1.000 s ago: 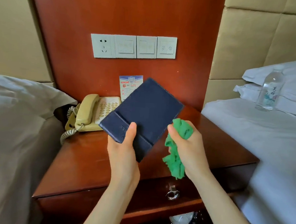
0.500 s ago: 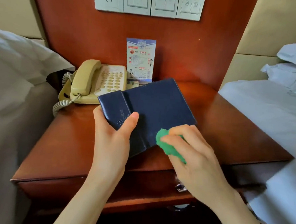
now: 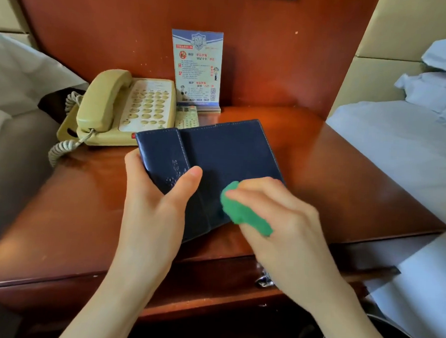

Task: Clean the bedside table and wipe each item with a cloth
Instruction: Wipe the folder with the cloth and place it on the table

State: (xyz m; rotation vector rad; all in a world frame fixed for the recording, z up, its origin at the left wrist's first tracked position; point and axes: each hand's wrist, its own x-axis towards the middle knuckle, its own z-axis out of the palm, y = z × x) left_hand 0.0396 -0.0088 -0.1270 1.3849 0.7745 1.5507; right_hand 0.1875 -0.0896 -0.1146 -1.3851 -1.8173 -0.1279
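A dark blue leather folder (image 3: pixel 225 153) is held low over the wooden bedside table (image 3: pixel 345 180). My left hand (image 3: pixel 155 204) grips its left flap, thumb on top. My right hand (image 3: pixel 281 216) holds a bunched green cloth (image 3: pixel 242 213) and presses it on the folder's lower right part. A beige telephone (image 3: pixel 127 109) with a coiled cord sits at the table's back left. Beside it lies a remote control (image 3: pixel 187 116), partly hidden by the folder. A printed notice card (image 3: pixel 197 69) stands against the wall panel.
White bedding lies on the left (image 3: pixel 16 106) and a white bed with pillows on the right (image 3: pixel 403 157). The table has a front drawer with a metal handle (image 3: pixel 264 280). A dark round bin rim (image 3: pixel 379 329) shows at the lower right.
The folder came down from an upright tilt to lie nearly flat over the table. My right hand brought the cloth onto its surface. The view dipped closer to the table.
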